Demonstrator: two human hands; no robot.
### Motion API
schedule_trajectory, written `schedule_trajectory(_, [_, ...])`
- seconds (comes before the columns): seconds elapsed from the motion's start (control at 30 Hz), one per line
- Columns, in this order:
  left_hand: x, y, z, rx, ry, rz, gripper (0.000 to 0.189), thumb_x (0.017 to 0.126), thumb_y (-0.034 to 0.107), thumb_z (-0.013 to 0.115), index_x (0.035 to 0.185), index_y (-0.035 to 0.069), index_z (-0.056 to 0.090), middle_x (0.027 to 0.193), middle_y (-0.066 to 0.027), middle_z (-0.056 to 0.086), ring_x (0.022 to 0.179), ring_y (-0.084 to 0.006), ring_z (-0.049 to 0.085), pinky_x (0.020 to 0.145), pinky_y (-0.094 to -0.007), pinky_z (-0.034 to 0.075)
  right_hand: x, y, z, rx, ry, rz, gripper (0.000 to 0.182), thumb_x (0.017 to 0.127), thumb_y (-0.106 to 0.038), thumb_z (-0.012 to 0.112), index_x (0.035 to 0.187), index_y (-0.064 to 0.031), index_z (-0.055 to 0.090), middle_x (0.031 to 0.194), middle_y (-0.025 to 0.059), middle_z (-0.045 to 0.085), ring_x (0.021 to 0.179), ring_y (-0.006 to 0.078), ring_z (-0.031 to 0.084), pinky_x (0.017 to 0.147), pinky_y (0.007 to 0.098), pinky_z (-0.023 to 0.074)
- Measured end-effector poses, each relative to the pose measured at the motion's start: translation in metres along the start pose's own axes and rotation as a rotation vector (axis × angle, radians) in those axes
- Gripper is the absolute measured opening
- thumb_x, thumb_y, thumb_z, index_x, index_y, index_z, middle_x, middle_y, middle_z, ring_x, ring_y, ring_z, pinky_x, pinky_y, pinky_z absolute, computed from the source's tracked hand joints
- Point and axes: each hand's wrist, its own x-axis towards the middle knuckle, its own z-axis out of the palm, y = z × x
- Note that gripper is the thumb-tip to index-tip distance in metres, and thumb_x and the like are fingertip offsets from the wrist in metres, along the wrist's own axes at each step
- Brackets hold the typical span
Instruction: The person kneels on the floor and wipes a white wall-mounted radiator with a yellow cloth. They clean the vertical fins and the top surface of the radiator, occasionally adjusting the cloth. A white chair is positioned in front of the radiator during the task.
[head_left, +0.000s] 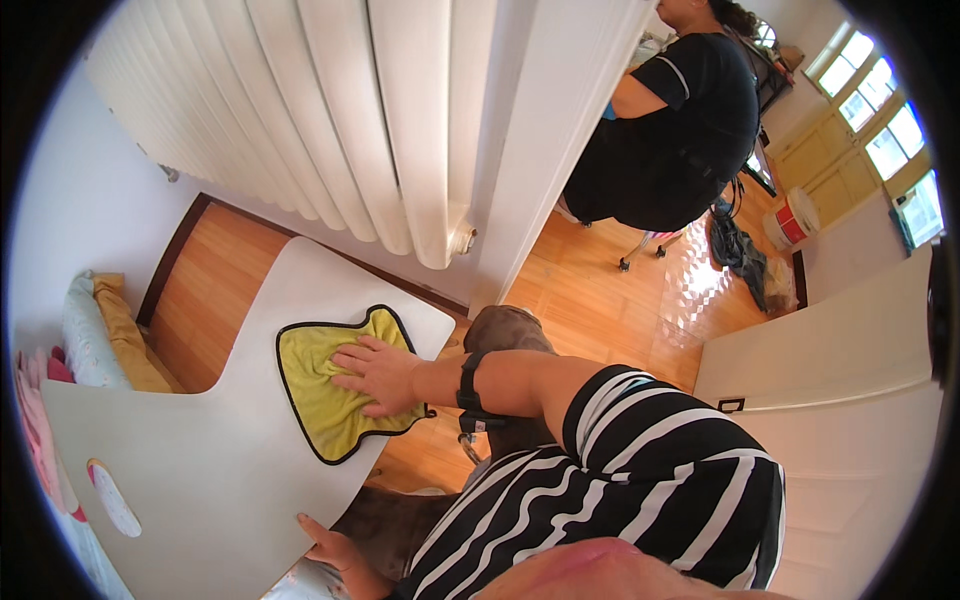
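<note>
A white board (187, 442) with a curved cutout and an oval slot lies across the left and middle of the head view. On it is a yellow-green cloth (307, 367) with black edging, rumpled. My right hand (379, 375) rests palm down on the cloth, its fingers spread; a black strap is around that forearm. At the board's near edge, my left hand (330, 546) grips the rim with the thumb on top and the other fingers largely hidden beneath.
A white radiator (337, 112) stands beyond the board, next to a white door frame (555, 135). Folded bedding (94, 330) lies at the left. Another person (675, 135) in black sits in the room beyond, near a white bucket (793, 217). A white door (825, 435) is at the right.
</note>
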Motion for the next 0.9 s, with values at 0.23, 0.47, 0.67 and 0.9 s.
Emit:
schedule_trajectory(0.23, [0.003,-0.007,-0.009,0.102,-0.023,0.073,0.044,0.097,0.010,0.054,0.135,-0.012,0.044,0.132,-0.0220,0.052,0.112,-0.0282,0.056,0.094,-0.0373,0.049,0.002,-0.003,-0.011,0.025,-0.028,0.025,0.070,0.085,-0.049,0.059,0.142,-0.0109,0.044,0.151,0.0168,0.034,0.143,0.0322,0.025,0.118,0.0504,0.0154])
schedule_trajectory(0.47, [0.001,0.005,-0.001,0.104,0.013,0.120,0.043,0.097,0.008,0.054,0.134,-0.011,0.045,0.133,-0.0220,0.051,0.112,-0.0290,0.056,0.093,-0.0376,0.049,0.005,-0.005,-0.010,0.013,-0.025,0.003,0.071,0.085,-0.048,0.060,0.142,-0.0089,0.044,0.150,0.0173,0.035,0.143,0.0328,0.026,0.117,0.0507,0.0168])
schedule_trajectory(0.67, [0.001,-0.009,-0.004,0.054,-0.013,0.096,0.040,0.096,0.009,0.054,0.129,-0.013,0.050,0.129,-0.0230,0.055,0.112,-0.0294,0.057,0.095,-0.0369,0.049,0.002,-0.001,-0.008,0.007,0.002,-0.006,0.072,0.086,-0.047,0.059,0.143,-0.0078,0.042,0.151,0.0181,0.034,0.143,0.0337,0.025,0.117,0.0517,0.0166])
schedule_trajectory(0.9, [-0.003,-0.007,-0.004,0.050,0.082,0.042,0.038,0.096,0.010,0.057,0.128,-0.010,0.052,0.123,-0.0195,0.058,0.106,-0.0255,0.058,0.089,-0.0349,0.051,0.002,0.001,-0.003,0.063,0.008,-0.026,0.072,0.085,-0.046,0.060,0.142,-0.0051,0.043,0.151,0.0202,0.033,0.142,0.0357,0.025,0.117,0.0533,0.0159])
